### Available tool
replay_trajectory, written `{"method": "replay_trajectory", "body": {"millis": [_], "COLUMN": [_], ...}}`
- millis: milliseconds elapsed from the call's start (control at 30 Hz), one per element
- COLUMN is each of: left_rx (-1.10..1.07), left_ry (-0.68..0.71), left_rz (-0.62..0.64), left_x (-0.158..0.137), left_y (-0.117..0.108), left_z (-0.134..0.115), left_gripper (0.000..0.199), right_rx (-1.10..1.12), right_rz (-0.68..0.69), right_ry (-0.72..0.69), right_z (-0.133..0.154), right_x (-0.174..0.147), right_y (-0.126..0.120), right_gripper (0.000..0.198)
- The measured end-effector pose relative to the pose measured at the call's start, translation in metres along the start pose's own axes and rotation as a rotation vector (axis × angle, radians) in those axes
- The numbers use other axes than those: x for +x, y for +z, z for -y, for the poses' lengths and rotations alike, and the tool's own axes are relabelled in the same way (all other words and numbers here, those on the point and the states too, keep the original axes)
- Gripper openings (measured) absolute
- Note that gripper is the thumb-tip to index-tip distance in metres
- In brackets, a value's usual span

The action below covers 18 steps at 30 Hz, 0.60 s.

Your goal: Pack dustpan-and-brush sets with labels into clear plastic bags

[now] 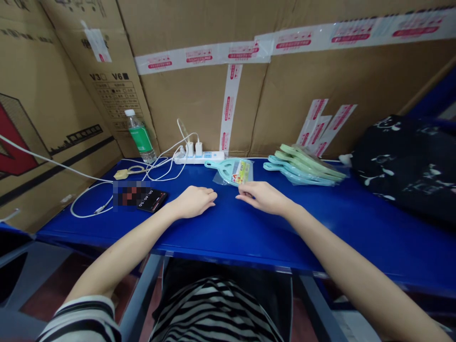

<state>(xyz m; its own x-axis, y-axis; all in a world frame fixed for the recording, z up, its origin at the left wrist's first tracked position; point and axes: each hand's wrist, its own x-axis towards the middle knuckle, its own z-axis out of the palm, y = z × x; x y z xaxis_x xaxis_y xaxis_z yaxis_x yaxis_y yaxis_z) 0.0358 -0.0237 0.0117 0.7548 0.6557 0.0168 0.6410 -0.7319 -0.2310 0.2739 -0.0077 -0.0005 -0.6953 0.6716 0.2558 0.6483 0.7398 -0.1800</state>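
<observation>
My left hand (197, 202) rests on the blue table (228, 228), fingers curled together and nothing showing in it. Across from it, my right hand (265, 197) is loosely closed, with the thumb sticking out toward the left and no object visible in the fingers. Just beyond the right hand lies a light-blue dustpan-like tool (223, 166) in a clear plastic bag with a yellow and red label. The knuckles overlap the bag's lower edge in view; I cannot tell whether they touch it. A phone (152, 200) showing a timer lies left of my left hand.
Several similar bagged light-blue and green tools (306, 168) are stacked at the right. Behind stand a white power strip (199, 156) with chargers, loose white cables (164, 178) and a water bottle (140, 137). A black patterned bag (409, 166) sits far right, against cardboard walls (192, 95).
</observation>
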Motion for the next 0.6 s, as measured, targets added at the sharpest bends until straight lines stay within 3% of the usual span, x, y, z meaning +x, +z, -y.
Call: {"method": "replay_trajectory", "body": {"millis": [167,367,600], "left_rx": [-0.028,-0.132,-0.059], "left_ry": [0.008,0.139,0.209], "left_rz": [0.038,-0.072,-0.116], "left_x": [0.0,-0.001,-0.002], "left_y": [0.002,0.007,0.008], "left_z": [0.0,0.001,-0.002], "left_gripper": [0.03,0.014,0.033], "right_rx": [0.196,0.469,0.557], "right_rz": [0.07,0.104,0.117], "right_ry": [0.018,-0.06,-0.041], "right_z": [0.006,0.013,0.017], "right_x": [0.001,0.003,0.005], "right_y": [0.005,0.011,0.014], "right_gripper": [0.033,0.023,0.021]}}
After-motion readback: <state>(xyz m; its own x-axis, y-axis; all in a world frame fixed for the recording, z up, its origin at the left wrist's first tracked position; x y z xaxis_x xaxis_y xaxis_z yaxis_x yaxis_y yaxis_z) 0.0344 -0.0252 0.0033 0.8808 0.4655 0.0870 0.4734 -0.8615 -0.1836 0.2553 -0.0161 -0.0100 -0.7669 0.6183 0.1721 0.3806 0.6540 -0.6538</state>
